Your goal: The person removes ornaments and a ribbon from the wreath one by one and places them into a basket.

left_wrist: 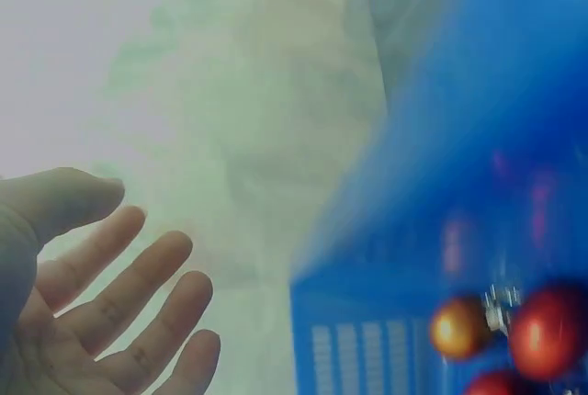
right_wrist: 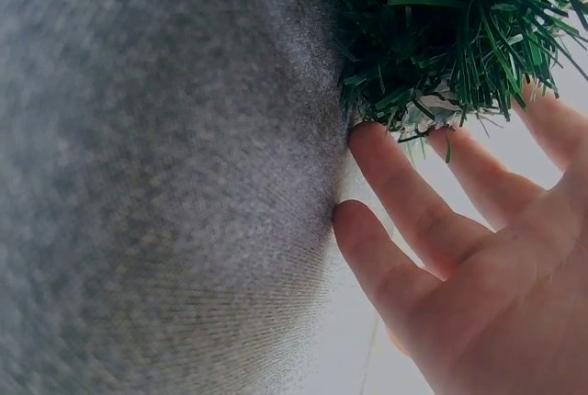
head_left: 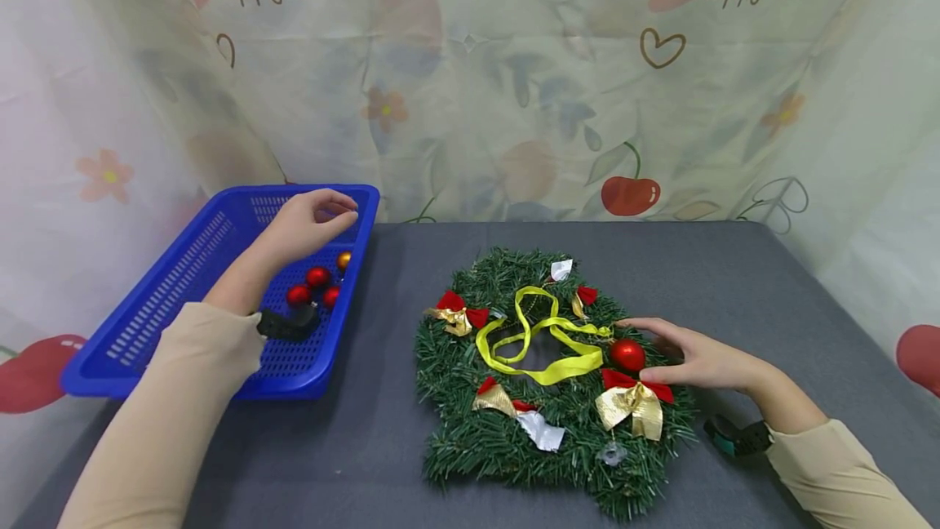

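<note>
My left hand (head_left: pixel 297 227) hangs over the blue basket (head_left: pixel 194 235) with nothing in it. Its fingers (left_wrist: pixel 138 312) are spread and relaxed in the left wrist view. Several red and gold ball ornaments (head_left: pixel 318 277) lie in the basket below. At the right side of the green wreath (head_left: pixel 470 398), my right hand (head_left: pixel 708 357) reaches around its edge, beside a red ball ornament (head_left: pixel 627 356) set on the wreath. In the right wrist view its fingers (right_wrist: pixel 404 193) are nearly straight, the tips at the needles and the grey cloth. The thumb is near a red and gold bow (head_left: pixel 631 408).
A yellow ribbon (head_left: pixel 561 367) lies looped across the wreath's centre. More bows (head_left: pixel 457 315) and white tags (head_left: pixel 541 431) sit on the needles. The grey tabletop (head_left: pixel 396 431) runs back to a printed curtain (head_left: pixel 470 129).
</note>
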The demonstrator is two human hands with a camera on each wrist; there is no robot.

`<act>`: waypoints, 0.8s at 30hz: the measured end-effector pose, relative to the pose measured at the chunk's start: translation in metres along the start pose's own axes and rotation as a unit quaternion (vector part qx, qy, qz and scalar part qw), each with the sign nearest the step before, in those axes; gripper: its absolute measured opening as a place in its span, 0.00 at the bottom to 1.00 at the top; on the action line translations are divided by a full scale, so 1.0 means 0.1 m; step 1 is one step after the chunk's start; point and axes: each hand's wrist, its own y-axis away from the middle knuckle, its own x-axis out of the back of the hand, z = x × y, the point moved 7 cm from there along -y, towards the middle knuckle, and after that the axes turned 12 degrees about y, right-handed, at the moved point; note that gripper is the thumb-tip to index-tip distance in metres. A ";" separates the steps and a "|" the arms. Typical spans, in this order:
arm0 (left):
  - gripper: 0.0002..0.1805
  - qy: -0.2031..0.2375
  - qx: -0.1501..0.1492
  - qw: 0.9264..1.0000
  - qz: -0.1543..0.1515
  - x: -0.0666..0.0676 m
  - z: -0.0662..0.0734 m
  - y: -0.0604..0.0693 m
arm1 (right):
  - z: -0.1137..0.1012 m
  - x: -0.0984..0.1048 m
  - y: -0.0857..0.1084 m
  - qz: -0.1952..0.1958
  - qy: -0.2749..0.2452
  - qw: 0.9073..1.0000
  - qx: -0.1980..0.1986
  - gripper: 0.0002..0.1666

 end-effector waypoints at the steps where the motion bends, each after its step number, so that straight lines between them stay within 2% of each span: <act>1: 0.21 0.004 -0.006 1.000 -0.003 -0.04 0.06 0.01 | 0.00 0.00 0.00 0.000 0.000 1.000 0.000 0.36; 8: 0.18 0.033 -0.042 0.997 -0.054 -0.42 0.39 0.10 | -0.02 0.02 0.01 0.007 -0.001 1.000 0.001 0.36; 15: 0.16 0.053 -0.082 0.988 -0.121 -0.88 0.64 0.17 | -0.08 0.05 0.07 0.012 0.003 1.000 -0.014 0.36; 20: 0.18 0.033 -0.098 0.984 -0.147 -1.17 0.74 0.18 | -0.12 0.07 0.11 0.002 -0.007 1.000 -0.027 0.36; 24: 0.23 0.029 -0.074 0.985 -0.152 -1.41 0.71 0.16 | -0.12 0.07 0.15 -0.003 -0.006 0.999 -0.042 0.38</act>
